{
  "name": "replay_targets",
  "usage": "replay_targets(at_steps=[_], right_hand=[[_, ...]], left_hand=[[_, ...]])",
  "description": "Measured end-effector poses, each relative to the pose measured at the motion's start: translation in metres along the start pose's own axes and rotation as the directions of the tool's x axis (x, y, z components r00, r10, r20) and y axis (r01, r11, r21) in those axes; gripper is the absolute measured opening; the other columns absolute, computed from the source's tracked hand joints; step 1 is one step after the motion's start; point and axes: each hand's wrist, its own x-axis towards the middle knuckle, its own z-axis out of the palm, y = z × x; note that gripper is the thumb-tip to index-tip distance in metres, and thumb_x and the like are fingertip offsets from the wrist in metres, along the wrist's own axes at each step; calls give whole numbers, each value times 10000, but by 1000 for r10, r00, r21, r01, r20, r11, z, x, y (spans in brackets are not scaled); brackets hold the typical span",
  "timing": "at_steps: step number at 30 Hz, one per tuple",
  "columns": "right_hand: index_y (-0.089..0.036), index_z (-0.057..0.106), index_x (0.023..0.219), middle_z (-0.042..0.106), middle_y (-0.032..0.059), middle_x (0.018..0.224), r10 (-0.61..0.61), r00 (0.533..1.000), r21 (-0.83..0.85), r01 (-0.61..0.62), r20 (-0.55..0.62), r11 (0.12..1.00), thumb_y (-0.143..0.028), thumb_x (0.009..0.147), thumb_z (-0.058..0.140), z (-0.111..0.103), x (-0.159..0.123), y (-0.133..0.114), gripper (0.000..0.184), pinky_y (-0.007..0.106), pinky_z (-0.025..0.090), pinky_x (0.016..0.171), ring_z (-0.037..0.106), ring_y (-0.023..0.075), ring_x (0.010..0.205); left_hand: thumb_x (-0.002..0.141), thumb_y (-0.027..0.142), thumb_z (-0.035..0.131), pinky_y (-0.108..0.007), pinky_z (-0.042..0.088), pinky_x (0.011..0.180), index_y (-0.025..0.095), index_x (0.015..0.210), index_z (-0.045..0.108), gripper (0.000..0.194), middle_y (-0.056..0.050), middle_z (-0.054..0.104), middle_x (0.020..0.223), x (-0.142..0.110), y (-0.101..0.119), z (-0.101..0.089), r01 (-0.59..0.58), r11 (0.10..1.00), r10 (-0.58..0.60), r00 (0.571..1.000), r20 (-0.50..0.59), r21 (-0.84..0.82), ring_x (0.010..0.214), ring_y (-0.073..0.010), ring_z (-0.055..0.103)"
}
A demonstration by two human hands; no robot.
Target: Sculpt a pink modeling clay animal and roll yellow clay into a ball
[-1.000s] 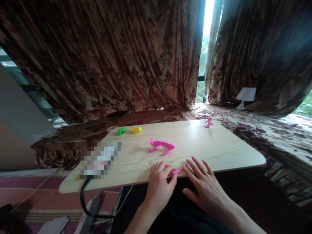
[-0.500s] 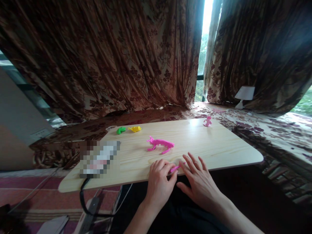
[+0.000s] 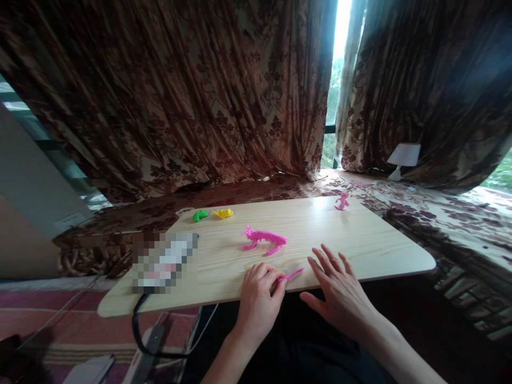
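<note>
My left hand (image 3: 262, 290) is closed at the near edge of the table, with a thin pink clay strip (image 3: 294, 274) between its thumb and fingers. The strip's free end points right, over the tabletop. To the right of it, my right hand (image 3: 336, 282) has its fingers spread, holds nothing and does not touch the strip. Just beyond my left hand lies a pink clay figure (image 3: 266, 236) with a long body, legs and a branching end at the left. What sits inside my left fingers is hidden.
On the pale wooden table (image 3: 368, 250) are a green clay piece (image 3: 200, 215), a yellow clay piece (image 3: 223, 214) and a small pink figure (image 3: 342, 201) at the far right. A blurred-out object (image 3: 166, 261) with a black cable lies left. A lamp (image 3: 404, 154) stands beyond.
My right hand has moved right, off the pink strip, leaving its free end in plain sight. My left hand has stayed nearly in place, still pinching the strip.
</note>
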Motion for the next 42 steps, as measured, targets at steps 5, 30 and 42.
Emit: replay_targets(at_steps=[5, 30, 42], right_hand=[[-204, 467, 1297, 373, 131, 1418, -21, 1000, 12, 21, 16, 1000, -500, 839, 471, -7, -5, 2, 546, 543, 213, 1040, 195, 316, 1352], [-173, 437, 1321, 355, 138, 1430, -65, 995, 0, 65, 71, 998, -492, 852, 448, 2, -10, -11, 567, 548, 157, 1064, 162, 314, 1362], [-153, 483, 1286, 388, 144, 1410, -24, 998, -14, 25, 65, 1000, -514, 847, 443, 1, -6, -11, 570, 533, 185, 1058, 195, 310, 1353]], left_hand=[[832, 205, 508, -364, 425, 797, 237, 838, 654, 149, -32, 597, 817, 1, -1, 0, -6, 1000, 5, 1000, -29, -20, 848, -203, 547], [808, 195, 533, -358, 416, 801, 228, 842, 648, 124, -31, 581, 828, -1, -1, 0, 11, 1000, -11, 1000, -13, -17, 859, -205, 529], [827, 213, 512, -353, 414, 793, 227, 813, 643, 133, -36, 567, 836, -3, -5, -1, 9, 1000, -9, 1000, -11, 1, 859, -205, 519]])
